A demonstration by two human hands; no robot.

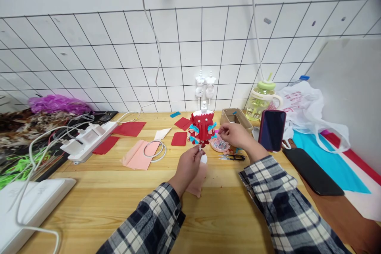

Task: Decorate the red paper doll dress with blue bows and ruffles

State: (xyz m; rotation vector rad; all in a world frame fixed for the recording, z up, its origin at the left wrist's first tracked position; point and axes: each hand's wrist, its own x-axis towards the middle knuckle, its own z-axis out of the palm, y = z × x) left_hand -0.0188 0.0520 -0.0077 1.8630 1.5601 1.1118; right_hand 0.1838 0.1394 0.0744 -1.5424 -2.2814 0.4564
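Observation:
A small white dress form point(204, 107) stands upright, covered in red fabric with blue and pink frills and a few white pin heads near the top. My left hand point(188, 168) is closed on it at the stem, below the red fabric. My right hand point(238, 135) hovers just right of the form, over a round pink dish point(220, 149) of pins. Its thumb and fingertips are pinched together; what is between them is too small to make out. Thread snips point(233, 158) lie below this hand. A peach cloth piece point(197, 182) lies under my left hand.
Red cloth squares point(179, 139), peach cloth point(137, 154) and a coiled white cable point(154, 151) lie left. A cardboard box point(238, 117), drink bottle point(258, 101), upright phone point(272, 130) and black case point(312, 170) stand or lie right. Two white forms point(210, 83) stand behind. A power strip point(89, 139) lies far left.

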